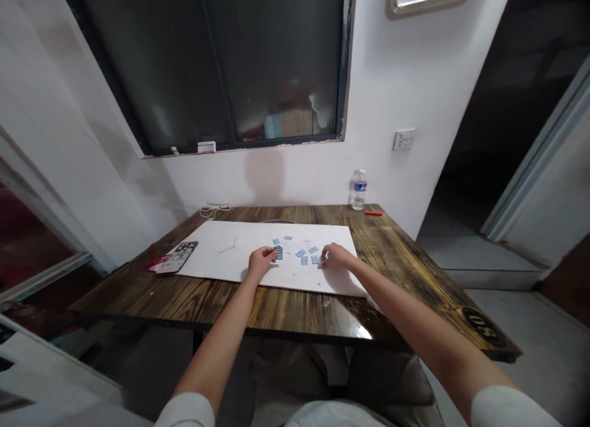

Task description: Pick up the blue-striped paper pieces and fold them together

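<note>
Well, small blue-printed cards (302, 255) lie between my hands on a white sheet (207, 261).
My left hand (261, 261) is nearly closed, pinching a small stack of cards (279, 252), while my right hand (335, 256) rests curled over more, though I can't tell whether it grips them. Pressing lightly and squaring the edges keeps such small pieces from sliding. My hands hide part of each pile, and the printing is too small to read. A phone (177, 257) lies left of my hands.

Bare forearms (221, 341) extended forward, left hand (261, 261) curled, right hand (335, 256) curled
</note>
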`<state>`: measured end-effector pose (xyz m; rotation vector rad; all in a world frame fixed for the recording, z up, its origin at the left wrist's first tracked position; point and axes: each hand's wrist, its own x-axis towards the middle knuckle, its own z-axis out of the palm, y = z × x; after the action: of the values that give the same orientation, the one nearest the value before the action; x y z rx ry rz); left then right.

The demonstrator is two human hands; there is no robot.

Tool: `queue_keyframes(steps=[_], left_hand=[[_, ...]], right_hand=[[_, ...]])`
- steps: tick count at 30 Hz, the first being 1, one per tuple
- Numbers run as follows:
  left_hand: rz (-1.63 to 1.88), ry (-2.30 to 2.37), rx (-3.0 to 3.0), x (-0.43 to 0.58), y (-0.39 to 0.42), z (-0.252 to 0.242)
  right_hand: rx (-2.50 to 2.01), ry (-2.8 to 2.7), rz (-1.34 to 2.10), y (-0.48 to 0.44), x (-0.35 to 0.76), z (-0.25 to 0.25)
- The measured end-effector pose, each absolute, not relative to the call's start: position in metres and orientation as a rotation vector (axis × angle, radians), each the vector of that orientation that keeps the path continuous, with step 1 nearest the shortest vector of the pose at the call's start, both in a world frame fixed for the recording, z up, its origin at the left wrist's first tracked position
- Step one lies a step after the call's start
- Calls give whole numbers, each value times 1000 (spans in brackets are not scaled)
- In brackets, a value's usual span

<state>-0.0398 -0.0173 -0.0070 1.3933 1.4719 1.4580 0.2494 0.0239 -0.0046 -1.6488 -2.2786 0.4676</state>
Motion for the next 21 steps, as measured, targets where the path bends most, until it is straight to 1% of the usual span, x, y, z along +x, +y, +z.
queue_keyframes(steps=[6, 11, 21], left_hand=[[1456, 1468, 1393, -39, -17, -7], [1464, 1458, 1393, -40, -16, -8], [1479, 1455, 1386, -40, -14, -10]], right_hand=[[-1671, -2251, 455, 24, 247, -5], [-1651, -2212, 535, 23, 245, -5], [-1443, -2085, 637, 24, 237, 16]])
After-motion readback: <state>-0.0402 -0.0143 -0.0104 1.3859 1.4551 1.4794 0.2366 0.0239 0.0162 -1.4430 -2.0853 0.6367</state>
